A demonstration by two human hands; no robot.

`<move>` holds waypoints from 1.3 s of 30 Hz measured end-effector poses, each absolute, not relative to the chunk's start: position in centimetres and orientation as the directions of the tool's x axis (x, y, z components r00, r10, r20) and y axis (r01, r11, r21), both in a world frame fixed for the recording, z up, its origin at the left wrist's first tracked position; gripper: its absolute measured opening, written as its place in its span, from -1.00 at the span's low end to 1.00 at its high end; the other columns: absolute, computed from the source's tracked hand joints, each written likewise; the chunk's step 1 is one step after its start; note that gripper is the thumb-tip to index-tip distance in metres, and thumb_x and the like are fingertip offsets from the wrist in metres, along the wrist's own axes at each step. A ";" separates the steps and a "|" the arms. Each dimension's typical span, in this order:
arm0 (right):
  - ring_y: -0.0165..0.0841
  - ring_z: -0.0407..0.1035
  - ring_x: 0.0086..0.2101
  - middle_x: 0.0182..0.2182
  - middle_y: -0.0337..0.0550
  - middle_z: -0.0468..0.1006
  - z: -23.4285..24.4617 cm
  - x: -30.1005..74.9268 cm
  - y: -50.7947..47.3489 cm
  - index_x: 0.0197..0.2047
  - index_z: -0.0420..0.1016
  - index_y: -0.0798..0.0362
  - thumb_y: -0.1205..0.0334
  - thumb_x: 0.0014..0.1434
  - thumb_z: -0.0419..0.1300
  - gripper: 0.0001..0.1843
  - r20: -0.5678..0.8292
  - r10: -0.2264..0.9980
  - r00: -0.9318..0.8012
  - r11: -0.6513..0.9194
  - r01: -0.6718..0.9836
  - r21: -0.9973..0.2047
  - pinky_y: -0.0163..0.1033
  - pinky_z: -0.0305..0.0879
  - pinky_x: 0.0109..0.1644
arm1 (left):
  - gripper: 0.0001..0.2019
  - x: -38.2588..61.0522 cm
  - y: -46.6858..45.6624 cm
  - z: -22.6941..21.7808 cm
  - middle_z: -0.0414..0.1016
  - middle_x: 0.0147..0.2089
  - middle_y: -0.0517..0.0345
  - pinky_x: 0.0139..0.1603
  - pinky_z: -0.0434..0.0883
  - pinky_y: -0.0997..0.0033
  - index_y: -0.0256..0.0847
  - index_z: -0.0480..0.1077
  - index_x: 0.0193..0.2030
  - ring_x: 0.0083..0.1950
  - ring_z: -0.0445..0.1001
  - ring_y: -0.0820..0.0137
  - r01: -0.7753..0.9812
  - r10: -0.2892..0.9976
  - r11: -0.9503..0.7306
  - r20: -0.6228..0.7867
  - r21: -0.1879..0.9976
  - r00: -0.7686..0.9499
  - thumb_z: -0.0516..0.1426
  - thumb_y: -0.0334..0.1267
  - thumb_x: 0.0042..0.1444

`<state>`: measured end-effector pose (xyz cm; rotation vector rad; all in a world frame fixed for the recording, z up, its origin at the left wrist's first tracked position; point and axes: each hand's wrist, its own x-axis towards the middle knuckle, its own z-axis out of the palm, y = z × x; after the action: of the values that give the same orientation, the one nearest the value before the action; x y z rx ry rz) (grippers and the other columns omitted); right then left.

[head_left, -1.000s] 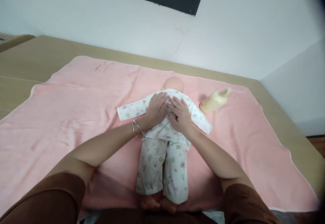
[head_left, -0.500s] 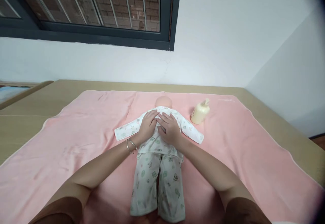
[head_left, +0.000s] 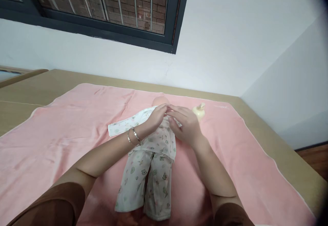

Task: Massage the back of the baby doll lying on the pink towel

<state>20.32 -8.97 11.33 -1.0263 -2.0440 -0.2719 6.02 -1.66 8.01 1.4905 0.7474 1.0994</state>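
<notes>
A baby doll in white patterned pyjamas [head_left: 151,187] lies stretched out in front of me, its smooth head [head_left: 160,100] pointing away. Over its upper body, my left hand [head_left: 156,117] is open with its fingers extended together. My right hand [head_left: 186,125] is also open, thumb apart, and it hovers above the doll's right-hand shoulder. The fingertips of both hands meet or overlap near the doll's neck. Neither hand grips anything. My right hand hides most of the sleeve on that side and partly covers a cream pump bottle [head_left: 199,110] standing behind it.
A pink blanket [head_left: 74,116] lies under the doll, over a wooden surface [head_left: 258,123]. White wall [head_left: 217,41] rises behind, with a dark-framed barred window [head_left: 107,26] at upper left. A raised wooden edge [head_left: 28,76] runs at the far left.
Both hands have come up off the doll's torso, and the right one has moved rightward, now in front of the bottle. Their fingertips have come together. The camera view has tilted.
</notes>
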 end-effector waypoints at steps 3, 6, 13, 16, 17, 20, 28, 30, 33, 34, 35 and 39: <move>-0.19 0.55 0.08 0.08 -0.11 0.67 14.1 23.7 -10.8 0.07 0.62 -0.08 0.14 0.38 0.06 -0.65 0.732 0.629 -0.263 0.605 0.757 -0.247 0.00 0.45 0.21 | -0.61 9.3 -1.4 9.9 0.62 -0.03 -0.18 0.10 0.53 0.11 -0.26 0.47 -0.10 -0.02 0.63 0.17 -0.300 0.785 0.358 -0.111 0.884 0.610 -0.09 -0.07 0.39; -0.13 0.50 0.15 0.15 -0.06 0.62 14.7 27.1 -10.5 0.20 0.56 -0.04 0.07 0.38 0.07 -0.57 0.638 0.769 -0.043 0.378 0.835 -0.400 0.05 0.43 0.24 | -0.52 12.4 -1.0 11.4 0.58 0.01 -0.31 0.03 0.55 0.10 -0.35 0.41 0.08 -0.03 0.64 0.12 -0.306 0.648 0.650 -0.297 0.696 0.701 -0.12 0.00 0.42; -0.10 0.25 0.36 0.31 0.12 0.45 13.2 30.7 -6.4 0.28 0.49 0.18 0.33 0.30 -0.07 -0.43 0.360 0.927 0.106 0.088 0.872 -0.482 0.09 0.16 0.44 | -0.33 16.7 -0.9 13.2 0.51 0.13 -0.31 0.03 0.55 0.22 -0.48 0.16 0.42 0.05 0.60 0.15 -0.351 0.642 0.721 -0.384 0.598 0.664 -0.17 0.06 0.43; -0.07 0.29 0.34 0.27 0.16 0.48 12.6 30.4 -5.5 0.23 0.53 0.21 0.42 0.19 -0.04 -0.41 0.284 0.950 0.131 0.005 0.902 -0.432 0.08 0.18 0.42 | -0.31 16.9 -0.9 13.3 0.48 0.18 -0.35 0.00 0.54 0.27 -0.53 0.12 0.44 0.06 0.59 0.17 -0.360 0.648 0.718 -0.383 0.596 0.658 -0.16 0.05 0.43; -0.06 0.32 0.32 0.25 0.15 0.51 12.5 30.4 -5.4 0.21 0.55 0.19 0.43 0.17 -0.03 -0.41 0.277 0.950 0.145 -0.019 0.911 -0.413 0.09 0.21 0.40 | -0.30 16.8 -0.9 13.3 0.46 0.20 -0.36 0.00 0.54 0.27 -0.53 0.12 0.44 0.08 0.58 0.16 -0.360 0.646 0.717 -0.377 0.597 0.664 -0.17 0.06 0.42; -0.07 0.38 0.27 0.22 0.01 0.56 12.1 30.7 -5.0 0.12 0.64 0.05 0.39 0.16 0.00 -0.45 0.297 0.927 0.228 -0.086 0.902 -0.423 0.06 0.30 0.34 | -0.28 16.5 -0.6 12.8 0.43 0.23 -0.36 0.00 0.54 0.24 -0.49 0.15 0.43 0.13 0.55 0.12 -0.347 0.643 0.709 -0.360 0.614 0.676 -0.15 0.12 0.40; -0.16 0.50 0.14 0.08 -0.19 0.67 11.8 31.1 -3.9 -0.12 0.73 -0.09 0.31 0.09 0.04 -0.55 0.270 0.844 0.463 -0.244 0.781 -0.575 -0.06 0.39 0.21 | -0.32 13.4 -0.3 11.4 0.41 0.26 -0.36 0.03 0.54 0.21 -0.42 0.24 0.38 0.23 0.52 0.08 -0.264 0.600 0.728 -0.402 0.632 0.692 -0.08 0.13 0.36; -0.14 0.52 0.11 0.06 -0.17 0.68 11.8 30.9 -3.7 -0.15 0.74 -0.09 0.31 0.06 0.05 -0.56 0.275 0.828 0.489 -0.260 0.768 -0.585 -0.06 0.39 0.20 | -0.36 11.8 -0.9 11.4 0.43 0.25 -0.38 0.06 0.54 0.14 -0.39 0.25 0.37 0.21 0.54 0.07 -0.282 0.584 0.739 -0.374 0.611 0.720 -0.07 0.09 0.37; -0.15 0.53 0.09 0.01 -0.16 0.70 11.8 30.8 -3.5 -0.20 0.74 -0.09 0.31 0.02 0.06 -0.56 0.277 0.809 0.519 -0.263 0.740 -0.618 -0.09 0.39 0.18 | -0.40 8.9 -2.2 11.9 0.42 0.28 -0.41 0.12 0.53 0.09 -0.39 0.25 0.37 0.20 0.56 0.07 -0.320 0.570 0.753 -0.328 0.575 0.753 -0.08 0.04 0.40; -0.16 0.53 0.08 0.00 -0.16 0.71 11.8 30.8 -3.5 -0.21 0.74 -0.09 0.30 0.01 0.06 -0.56 0.274 0.802 0.531 -0.264 0.727 -0.634 -0.10 0.39 0.18 | -0.41 8.0 -2.7 12.2 0.41 0.29 -0.42 0.14 0.52 0.09 -0.39 0.25 0.37 0.21 0.56 0.09 -0.337 0.574 0.755 -0.317 0.563 0.755 -0.09 0.02 0.40; -0.15 0.54 0.07 -0.01 -0.17 0.71 11.8 30.7 -3.6 -0.22 0.75 -0.09 0.30 0.00 0.05 -0.56 0.271 0.794 0.544 -0.267 0.712 -0.650 -0.10 0.40 0.16 | -0.41 7.0 -3.2 12.6 0.41 0.31 -0.41 0.16 0.52 0.11 -0.39 0.24 0.37 0.22 0.56 0.10 -0.356 0.582 0.754 -0.307 0.552 0.753 -0.10 0.01 0.41; -0.11 0.53 0.06 -0.01 -0.12 0.71 11.3 29.7 -3.8 -0.18 0.75 -0.05 0.28 0.02 0.04 -0.54 0.268 0.747 0.609 -0.279 0.652 -0.705 -0.06 0.40 0.16 | -0.45 3.6 -5.2 14.4 0.42 0.33 -0.34 0.23 0.49 0.15 -0.38 0.20 0.40 0.28 0.53 0.16 -0.445 0.634 0.736 -0.289 0.511 0.717 -0.15 -0.07 0.44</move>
<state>29.74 -3.81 11.30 -2.0085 -1.1039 0.1451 3.62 -5.21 14.36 0.4289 0.4723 0.6174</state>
